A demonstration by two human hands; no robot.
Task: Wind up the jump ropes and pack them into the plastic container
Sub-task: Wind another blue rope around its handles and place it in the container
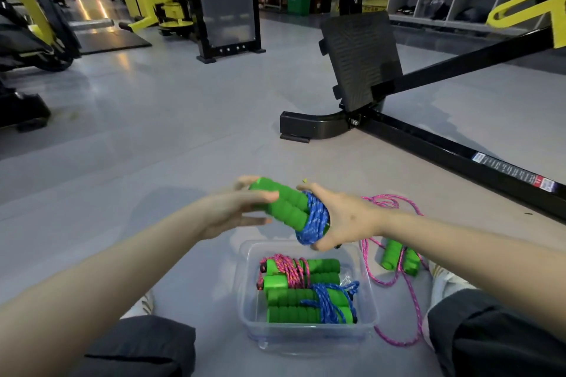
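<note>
The right grip [346, 217] is clenched round the rope-wrapped end of a wound blue jump rope [294, 211]. Its green handles point towards the left grip [232, 211], which lies released with straight fingers touching the handle ends. Directly beneath both grips sits the plastic container [245, 309] on the floor [153, 131]. It holds a wound pink rope [294, 272] and a second blue bundle [309, 306]. Below the right grip, just beside the container, a loose pink jump rope [398, 260] sprawls unwound.
</note>
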